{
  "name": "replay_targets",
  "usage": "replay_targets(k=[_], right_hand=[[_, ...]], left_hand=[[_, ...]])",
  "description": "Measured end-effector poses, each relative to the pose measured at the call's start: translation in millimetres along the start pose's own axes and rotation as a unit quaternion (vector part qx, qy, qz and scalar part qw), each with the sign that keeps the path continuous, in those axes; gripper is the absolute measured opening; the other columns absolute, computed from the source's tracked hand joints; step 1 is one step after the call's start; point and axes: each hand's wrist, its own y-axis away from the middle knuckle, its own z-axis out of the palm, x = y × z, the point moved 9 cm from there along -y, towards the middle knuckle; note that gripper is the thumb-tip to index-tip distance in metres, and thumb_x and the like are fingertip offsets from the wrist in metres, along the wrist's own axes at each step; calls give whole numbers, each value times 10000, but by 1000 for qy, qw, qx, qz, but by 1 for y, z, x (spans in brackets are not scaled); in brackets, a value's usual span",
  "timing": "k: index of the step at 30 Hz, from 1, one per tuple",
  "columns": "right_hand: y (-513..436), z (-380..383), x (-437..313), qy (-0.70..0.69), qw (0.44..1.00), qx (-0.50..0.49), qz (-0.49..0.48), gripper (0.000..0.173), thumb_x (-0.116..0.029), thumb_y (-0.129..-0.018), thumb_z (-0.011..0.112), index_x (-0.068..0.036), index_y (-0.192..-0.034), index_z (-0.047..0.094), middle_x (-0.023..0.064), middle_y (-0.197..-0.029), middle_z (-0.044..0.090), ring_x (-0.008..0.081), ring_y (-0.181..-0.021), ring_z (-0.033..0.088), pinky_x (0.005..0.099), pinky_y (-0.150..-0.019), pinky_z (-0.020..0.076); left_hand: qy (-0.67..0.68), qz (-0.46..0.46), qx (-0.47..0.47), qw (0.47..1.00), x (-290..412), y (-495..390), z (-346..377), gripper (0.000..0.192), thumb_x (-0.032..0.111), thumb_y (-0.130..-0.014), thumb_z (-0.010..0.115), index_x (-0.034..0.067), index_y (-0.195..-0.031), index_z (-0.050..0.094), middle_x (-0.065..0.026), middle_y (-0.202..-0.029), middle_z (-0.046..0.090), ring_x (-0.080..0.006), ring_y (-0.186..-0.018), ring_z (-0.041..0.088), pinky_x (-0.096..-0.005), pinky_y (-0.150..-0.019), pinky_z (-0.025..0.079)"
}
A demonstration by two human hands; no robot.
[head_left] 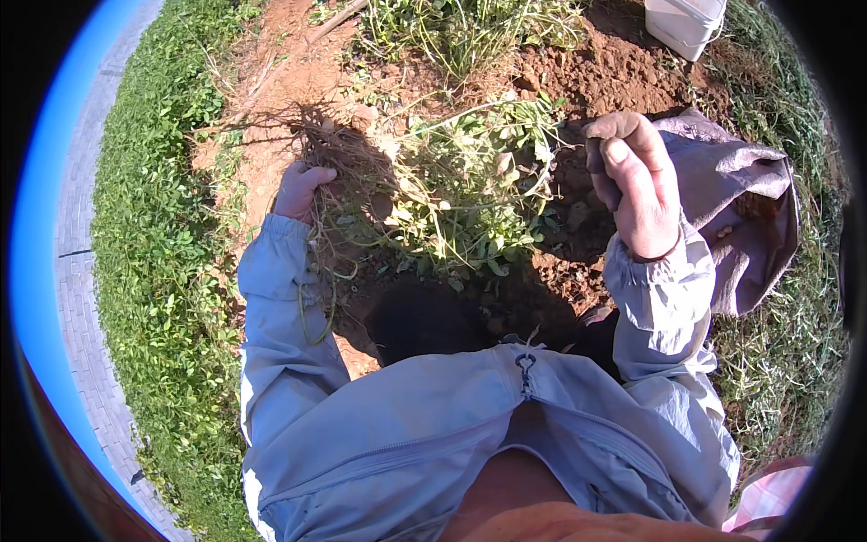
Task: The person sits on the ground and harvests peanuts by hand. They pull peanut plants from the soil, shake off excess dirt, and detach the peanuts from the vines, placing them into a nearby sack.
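Note:
My left hand grips a bunch of uprooted plants by the stems, with its tangle of dry brown roots pointing away from me. The plants look like peanut plants. My right hand is raised on the other side, thumb against curled, soil-stained fingers; whether something small is pinched there cannot be seen. Between the hands lie leafy green plants with long pale stems. Beside my right forearm rests a greyish-purple cloth sack, its mouth gaping, and a small pale pod shows at the opening.
A white plastic bucket with a wire handle stands at the far right. Loose reddish soil lies ahead, beside more standing plants. Dense green foliage borders the left, with a paved strip beyond. A wooden pole lies at the top.

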Motion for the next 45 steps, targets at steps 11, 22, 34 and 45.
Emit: replay_targets(k=[11,22,34,45], right_hand=[[115,-311,-15,668,638,377,-63,407,-185,-934,554,17,-1279,477,145,-1204,560,230,-1140,525,339,-961,422],[-76,70,-24,163,959,-164,-164,798,-413,-720,781,64,-1277,465,237,-1236,536,322,-1175,511,367,-990,408],[-163,75,1,399,891,-129,-173,477,-463,-821,647,-9,-965,636,199,-814,652,352,-790,640,409,-710,502],[-133,106,-5,448,857,-64,-245,359,-388,-806,671,-45,-897,613,181,-701,617,355,-734,635,447,-670,506]], left_hand=[[-69,30,-230,970,113,25,110,575,21,-702,649,-58,-1255,511,-83,-1089,643,-161,-962,607,-289,-862,471],[-670,-15,-306,676,145,21,181,562,492,-774,655,91,-1167,623,-186,-998,661,-298,-915,612,-378,-816,453],[-238,146,-235,931,76,188,225,476,220,-888,555,-48,-1272,471,-218,-1271,487,-334,-1177,487,-362,-991,381],[38,64,127,989,15,-29,157,498,264,-856,621,-52,-1205,458,-140,-1192,524,-237,-997,535,-349,-865,415]])
